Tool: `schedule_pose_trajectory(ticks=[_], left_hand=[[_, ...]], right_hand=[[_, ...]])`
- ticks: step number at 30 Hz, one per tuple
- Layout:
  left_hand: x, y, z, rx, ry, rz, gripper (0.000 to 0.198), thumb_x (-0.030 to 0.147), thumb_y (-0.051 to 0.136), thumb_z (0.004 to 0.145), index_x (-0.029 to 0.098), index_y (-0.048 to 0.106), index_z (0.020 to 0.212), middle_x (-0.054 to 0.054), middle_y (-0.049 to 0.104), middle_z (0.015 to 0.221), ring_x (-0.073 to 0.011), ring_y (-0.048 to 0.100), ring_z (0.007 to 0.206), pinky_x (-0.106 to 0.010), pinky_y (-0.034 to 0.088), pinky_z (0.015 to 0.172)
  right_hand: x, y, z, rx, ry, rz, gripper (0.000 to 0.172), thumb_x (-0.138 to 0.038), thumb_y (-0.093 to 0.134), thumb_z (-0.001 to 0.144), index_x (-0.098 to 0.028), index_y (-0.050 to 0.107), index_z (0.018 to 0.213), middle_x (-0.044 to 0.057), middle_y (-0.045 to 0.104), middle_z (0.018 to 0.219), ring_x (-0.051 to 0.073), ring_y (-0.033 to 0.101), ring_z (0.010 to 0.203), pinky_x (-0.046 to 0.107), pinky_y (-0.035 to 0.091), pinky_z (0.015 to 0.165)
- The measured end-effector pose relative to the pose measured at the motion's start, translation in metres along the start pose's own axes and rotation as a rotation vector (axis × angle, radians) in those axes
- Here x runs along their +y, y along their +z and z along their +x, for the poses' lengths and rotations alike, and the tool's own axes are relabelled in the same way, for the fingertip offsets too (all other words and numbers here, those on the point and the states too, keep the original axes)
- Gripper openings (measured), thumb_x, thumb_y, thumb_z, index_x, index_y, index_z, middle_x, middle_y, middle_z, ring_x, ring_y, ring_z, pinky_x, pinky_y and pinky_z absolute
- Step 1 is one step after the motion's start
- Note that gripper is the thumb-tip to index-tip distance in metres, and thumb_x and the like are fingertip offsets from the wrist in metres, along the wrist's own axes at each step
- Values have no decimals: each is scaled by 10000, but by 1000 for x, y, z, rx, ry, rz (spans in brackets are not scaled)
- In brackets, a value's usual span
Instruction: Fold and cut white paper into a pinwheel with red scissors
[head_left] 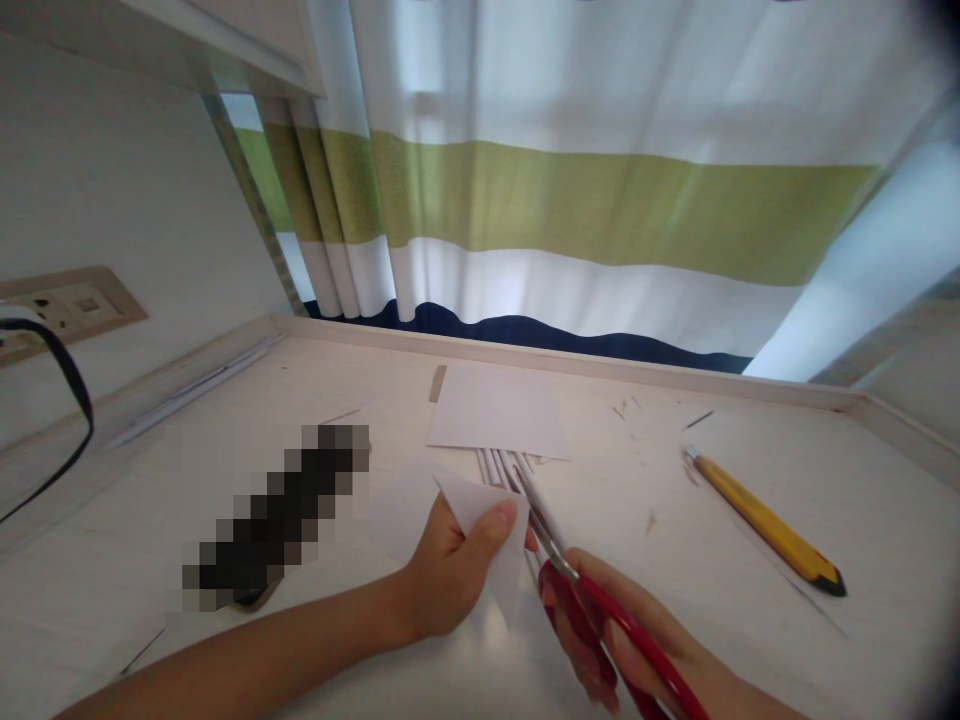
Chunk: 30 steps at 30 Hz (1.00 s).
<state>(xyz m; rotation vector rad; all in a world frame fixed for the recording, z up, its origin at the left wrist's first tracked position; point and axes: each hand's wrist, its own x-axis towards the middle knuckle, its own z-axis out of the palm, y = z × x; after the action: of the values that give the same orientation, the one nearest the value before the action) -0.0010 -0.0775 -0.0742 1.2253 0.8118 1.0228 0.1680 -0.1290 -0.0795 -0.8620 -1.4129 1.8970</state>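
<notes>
My left hand (457, 570) pinches a small piece of white paper (480, 505), thumb on top, fingers curled underneath. Around the red handles of a pair of scissors (637, 625) my right hand (660, 630) is closed. Their metal blades point up and left, parted slightly, beside the right edge of the held paper; whether they touch it I cannot tell. Just beyond, a white sheet (499, 410) lies flat over the far ends of several thin white sticks or paper rolls (491, 467). Another pale sheet (397, 510) lies partly behind my left hand.
A yellow box cutter (765, 520) lies on the white desk (600, 480) at the right, with small scraps near it. At the left is a dark, pixelated object (277, 520). A black cable (79, 390) hangs from the wall socket (82, 300). A raised rim borders the desk before the curtain (562, 200).
</notes>
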Motion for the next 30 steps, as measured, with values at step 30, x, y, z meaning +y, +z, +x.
schedule_pose_trajectory(ticks=[30], left_hand=[[3, 2, 0, 39, -32, -8, 323, 359, 491, 722, 116, 539, 516, 18, 467, 446, -66, 438, 404, -153, 329, 388]], right_hand=[[-2, 3, 4, 114, 58, -46, 377, -541, 436, 750, -169, 396, 796, -60, 351, 549, 47, 309, 439, 186, 244, 420]])
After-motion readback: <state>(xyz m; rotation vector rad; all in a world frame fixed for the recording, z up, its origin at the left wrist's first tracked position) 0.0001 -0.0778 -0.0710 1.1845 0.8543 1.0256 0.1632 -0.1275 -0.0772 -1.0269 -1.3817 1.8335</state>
